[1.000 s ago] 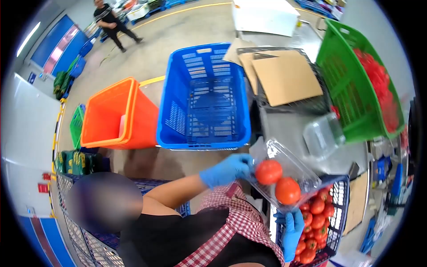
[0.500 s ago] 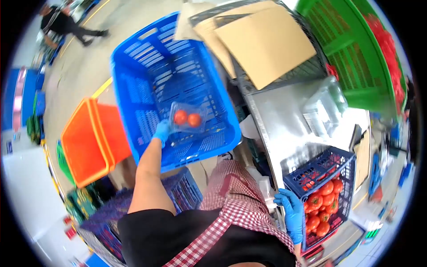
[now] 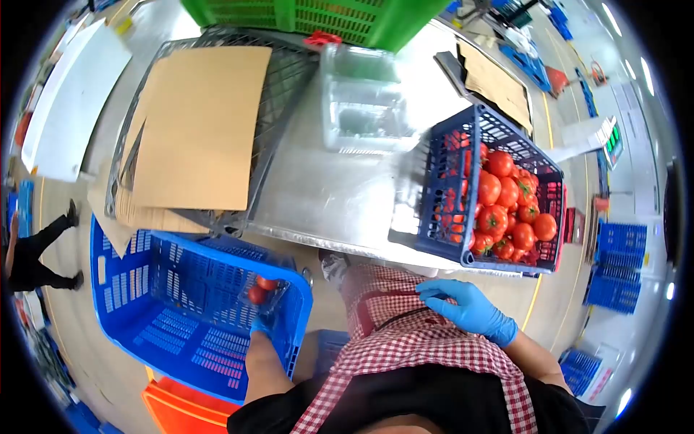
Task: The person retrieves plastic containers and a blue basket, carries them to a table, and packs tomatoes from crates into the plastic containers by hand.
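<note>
My left hand (image 3: 262, 325), in a blue glove, is down inside the large blue basket (image 3: 303, 296), at the edge of a clear plastic box (image 3: 273, 298) with two tomatoes (image 3: 256, 294). Its fingers look closed on the box's near edge, though partly hidden. In front of the checked apron (image 3: 390, 318) is my gloved right hand (image 3: 470, 309), holding nothing, its fingers stretched out. To the upper right of this hand, a dark blue crate (image 3: 448, 249) full of tomatoes (image 3: 499, 195) rests on the metal table (image 3: 325, 195).
Empty clear boxes (image 3: 365, 101) lie behind on the table. Cardboard sheets (image 3: 202, 130) cover a black crate (image 3: 271, 123). A green crate (image 3: 325, 18) stands at the back, an orange bin (image 3: 184, 409) below the basket. Another person (image 3: 40, 253) is at the far left.
The box of tomatoes has gone from above the tomato crate into the blue basket with my left hand. My right hand has moved away from the crate to my apron. The view has turned right.
</note>
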`<state>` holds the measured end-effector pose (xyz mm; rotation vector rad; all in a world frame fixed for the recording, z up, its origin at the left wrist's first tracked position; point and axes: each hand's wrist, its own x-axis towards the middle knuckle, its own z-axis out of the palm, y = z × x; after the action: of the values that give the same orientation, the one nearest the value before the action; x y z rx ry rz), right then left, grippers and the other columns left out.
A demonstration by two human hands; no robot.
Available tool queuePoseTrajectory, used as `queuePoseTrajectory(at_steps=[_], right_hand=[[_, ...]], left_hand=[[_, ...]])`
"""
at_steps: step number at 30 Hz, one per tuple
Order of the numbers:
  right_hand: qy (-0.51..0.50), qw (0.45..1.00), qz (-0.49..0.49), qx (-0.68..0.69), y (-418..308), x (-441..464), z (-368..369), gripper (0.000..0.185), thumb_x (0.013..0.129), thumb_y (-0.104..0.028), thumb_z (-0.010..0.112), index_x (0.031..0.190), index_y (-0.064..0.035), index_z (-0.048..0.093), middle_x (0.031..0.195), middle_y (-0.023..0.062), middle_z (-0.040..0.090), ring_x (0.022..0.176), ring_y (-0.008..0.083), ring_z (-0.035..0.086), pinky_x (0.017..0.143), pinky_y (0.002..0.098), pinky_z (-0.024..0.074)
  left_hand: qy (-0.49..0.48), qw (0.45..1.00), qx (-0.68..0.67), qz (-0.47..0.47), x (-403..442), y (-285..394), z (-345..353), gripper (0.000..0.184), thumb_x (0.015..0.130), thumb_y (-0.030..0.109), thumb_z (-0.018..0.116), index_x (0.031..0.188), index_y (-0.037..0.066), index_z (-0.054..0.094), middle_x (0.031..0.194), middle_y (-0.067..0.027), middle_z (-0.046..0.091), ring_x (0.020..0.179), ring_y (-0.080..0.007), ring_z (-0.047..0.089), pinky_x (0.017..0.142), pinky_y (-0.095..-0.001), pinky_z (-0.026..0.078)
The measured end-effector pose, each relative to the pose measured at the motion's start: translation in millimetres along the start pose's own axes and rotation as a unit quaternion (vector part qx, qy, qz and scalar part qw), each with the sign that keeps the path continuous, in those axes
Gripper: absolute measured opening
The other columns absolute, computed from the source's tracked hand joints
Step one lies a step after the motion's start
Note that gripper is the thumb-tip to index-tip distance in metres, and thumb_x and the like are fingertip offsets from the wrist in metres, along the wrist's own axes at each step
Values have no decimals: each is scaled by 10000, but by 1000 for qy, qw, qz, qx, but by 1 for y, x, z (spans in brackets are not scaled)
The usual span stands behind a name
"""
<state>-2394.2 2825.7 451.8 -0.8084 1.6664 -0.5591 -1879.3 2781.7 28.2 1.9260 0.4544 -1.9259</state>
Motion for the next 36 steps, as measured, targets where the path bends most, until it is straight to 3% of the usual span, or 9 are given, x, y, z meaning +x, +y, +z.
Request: queuePoseTrajectory(at_steps=[5,8,9,12,15,20,23,27,36], right_hand=[[7,999,-7,54,12,-13,-28,332,905,-174,582,1197,-14,569,1045,99,649,962,142,600,840,289,482],[14,996,-48,75,42,-36,-61,335,904,-192,590,1190,-18,575,1060,101,653,945,147,612,837,296,485],[16,993,-49,104,48,-43,-70,331,903,-196,592,1178,-13,581,1058,100,654,938,151,615,836,298,485],[-4,990,-81,114,81,-63,-103,302,895,-192,600,1137,-11,603,1050,94,651,965,167,608,843,309,482],[-12,987,-121,104,108,-75,-133,293,894,-187,600,1132,-17,609,1043,99,647,983,163,597,856,308,474],[312,941,-110,71,170,-94,-217,281,864,-121,606,1122,-8,609,1017,115,648,916,160,621,808,301,488],[495,850,-30,-179,188,-112,-270,302,827,-71,608,1124,-17,609,976,103,649,829,172,635,754,296,501],[462,879,-110,-38,193,-99,-305,348,823,-68,609,1170,-41,588,1040,135,633,879,232,633,779,319,502],[427,891,-101,-112,210,-71,-370,384,817,-90,584,1198,-48,564,1085,157,607,968,292,611,825,349,483]], left_hand=[[125,967,108,196,-24,36,13,311,917,246,432,1108,68,601,1119,-143,613,966,-253,589,854,-393,483],[489,597,372,516,-81,79,35,237,891,186,520,971,2,647,951,-183,666,810,-253,611,772,-361,498],[359,676,139,628,-180,63,111,327,902,238,532,1017,-56,619,1019,-187,648,874,-249,603,796,-365,491],[285,530,180,778,-309,26,248,364,938,229,505,1141,-63,583,1163,-170,597,1013,-232,573,877,-339,466],[23,613,206,762,-331,1,365,320,933,168,522,1153,-56,583,1132,-124,613,1000,-202,571,881,-305,456],[-280,492,408,716,-383,-121,519,260,871,79,600,1116,-6,608,1085,-91,628,993,-162,579,888,-287,448],[-337,407,564,635,-391,-198,567,337,847,174,632,1143,18,594,1108,-139,607,1020,-223,593,902,-331,450],[-229,250,729,595,-359,-243,599,556,816,332,648,1257,22,507,1198,-190,551,1107,-354,534,935,-397,438],[-203,341,628,669,-354,-246,600,429,833,221,626,1209,33,543,1200,-167,556,1099,-324,544,932,-383,445]])
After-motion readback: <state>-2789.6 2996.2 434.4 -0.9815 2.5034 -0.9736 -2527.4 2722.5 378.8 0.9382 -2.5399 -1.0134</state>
